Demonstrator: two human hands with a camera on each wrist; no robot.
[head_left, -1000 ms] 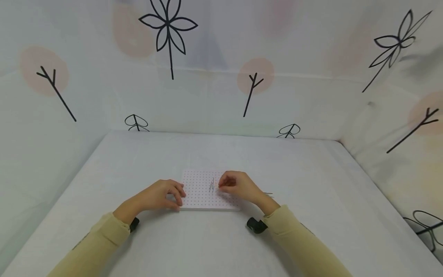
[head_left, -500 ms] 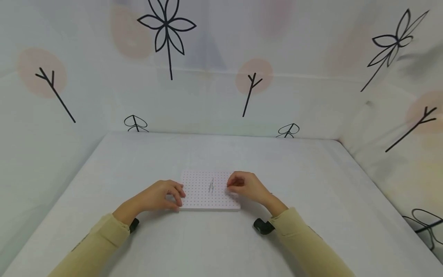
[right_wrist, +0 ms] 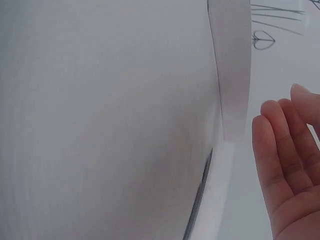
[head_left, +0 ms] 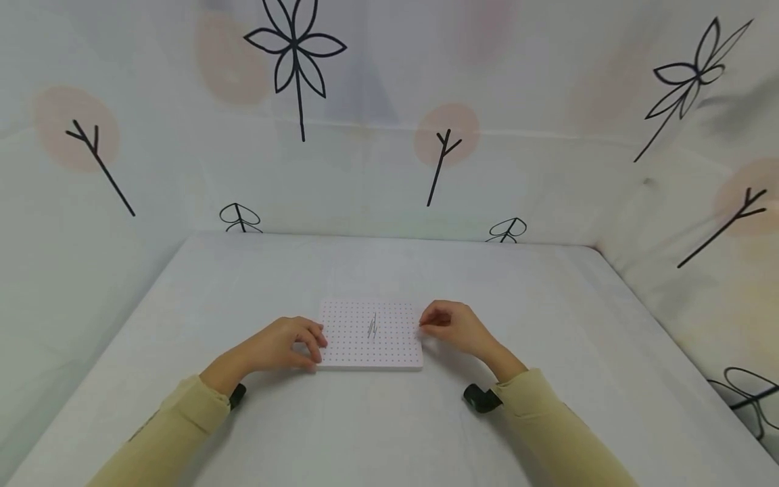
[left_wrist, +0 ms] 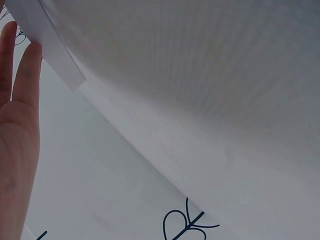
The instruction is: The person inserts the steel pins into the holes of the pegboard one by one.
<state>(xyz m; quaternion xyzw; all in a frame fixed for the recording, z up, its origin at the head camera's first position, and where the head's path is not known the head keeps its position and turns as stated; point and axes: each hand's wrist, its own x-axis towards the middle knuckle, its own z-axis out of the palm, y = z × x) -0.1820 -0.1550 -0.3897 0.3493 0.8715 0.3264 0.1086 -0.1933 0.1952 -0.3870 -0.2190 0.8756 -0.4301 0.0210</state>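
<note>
A white pegboard with rows of small holes lies on the table in the head view. Several thin metal pins stand up from its middle; the right wrist view shows these pins beyond the board's side. My left hand rests at the board's left edge, and the left wrist view has its straight fingers touching the side. By the right edge hovers my right hand, fingers loosely bent, nothing seen between them. Dark thin pins lie on the table in the right wrist view.
The table has a white cover. Behind and beside it hangs a pale cloth printed with flowers and twigs. A dark wrist camera sits below the right wrist.
My right hand has moved right, from over the board by the pins to its right edge. The left hand stays at the left edge. Pins on the table at right became hidden behind the right arm.
</note>
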